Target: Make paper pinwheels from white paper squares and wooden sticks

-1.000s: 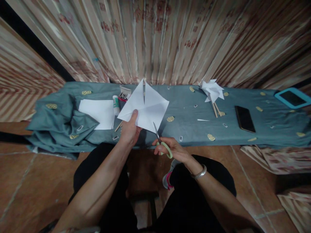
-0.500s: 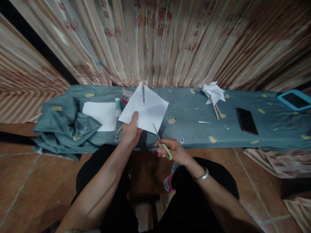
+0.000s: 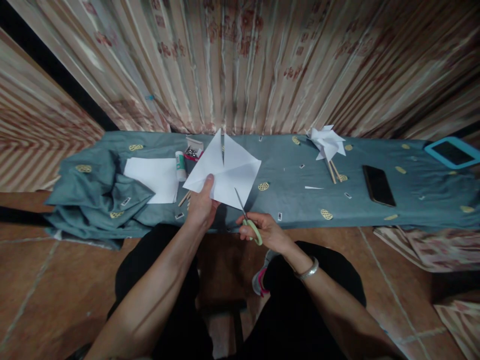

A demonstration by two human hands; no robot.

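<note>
A square sheet of white paper (image 3: 236,172), creased and slit from its far corner, is pinched by my left hand (image 3: 203,202), thumb on top. My right hand (image 3: 264,230) has its fingers in the pale green handles of a pair of scissors (image 3: 250,227). The scissor blades lie at the paper's near right corner, pointing up towards its middle. Left of the sheet stand a glue stick (image 3: 180,166) and a small open box of metal pins or the like (image 3: 194,148). Part of some wooden sticks (image 3: 184,199) shows beside my left hand.
A stack of white paper (image 3: 152,180) lies at the left, partly under bunched cloth. Further right on the cloth-covered bench (image 3: 288,200) are paper pinwheels (image 3: 327,142) on sticks, a paper sliver (image 3: 314,188), a phone (image 3: 378,185) and a blue-framed tablet (image 3: 453,152). A curtain (image 3: 240,65) hangs behind.
The view has shifted slightly, so the bench things appear a little further left. Both hands, the paper and the scissors keep nearly the same pose.
</note>
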